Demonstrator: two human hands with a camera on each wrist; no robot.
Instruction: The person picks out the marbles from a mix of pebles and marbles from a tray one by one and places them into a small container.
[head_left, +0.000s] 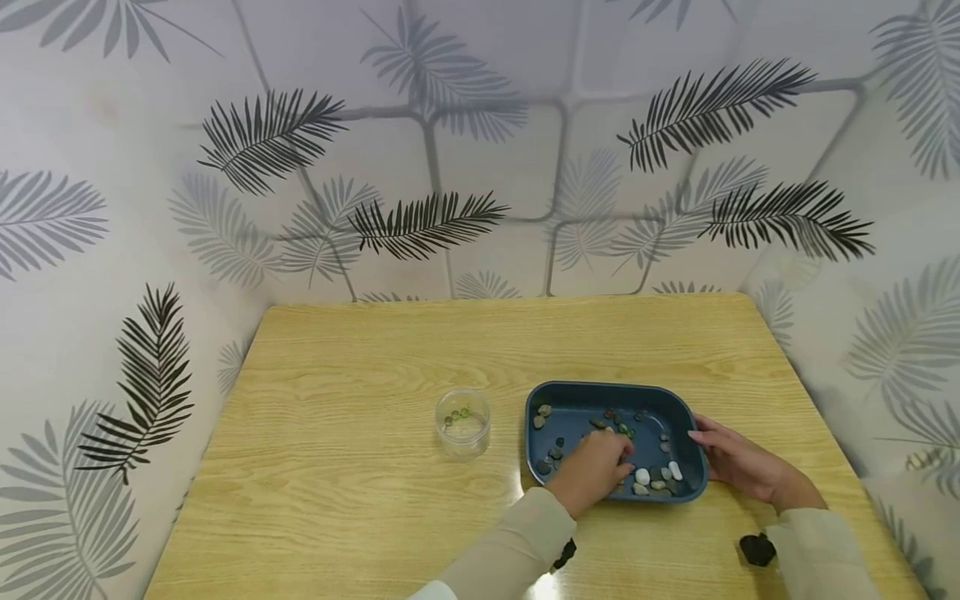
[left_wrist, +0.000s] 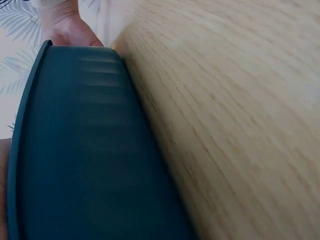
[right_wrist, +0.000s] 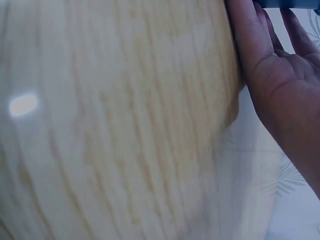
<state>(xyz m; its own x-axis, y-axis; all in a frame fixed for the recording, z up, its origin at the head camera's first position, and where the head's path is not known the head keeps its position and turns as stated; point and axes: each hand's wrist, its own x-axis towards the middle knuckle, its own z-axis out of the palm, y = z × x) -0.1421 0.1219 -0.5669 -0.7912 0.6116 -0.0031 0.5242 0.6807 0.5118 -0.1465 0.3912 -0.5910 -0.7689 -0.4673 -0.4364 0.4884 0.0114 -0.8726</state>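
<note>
On the surface (head_left: 337, 400), a blue tray (head_left: 577, 412) holds stones (head_left: 642, 477); the left hand (head_left: 591, 467) inside hides its fingertips, any grip untellable; the right hand (head_left: 744, 463), fingers extended, touches the tray's end.

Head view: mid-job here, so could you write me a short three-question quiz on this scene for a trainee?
1. Where does the clear cup stand?
A) Inside the blue tub
B) On the table, left of the tub
C) On the table, right of the tub
2. True or false: the right hand is down among the stones in the tub.
3. Fill in: the stones nearest the tub's front right corner include dark ones and ____ ones.

Key: 1. B. 2. False; it is at the tub's right end, while the left hand reaches in. 3. White.
</note>
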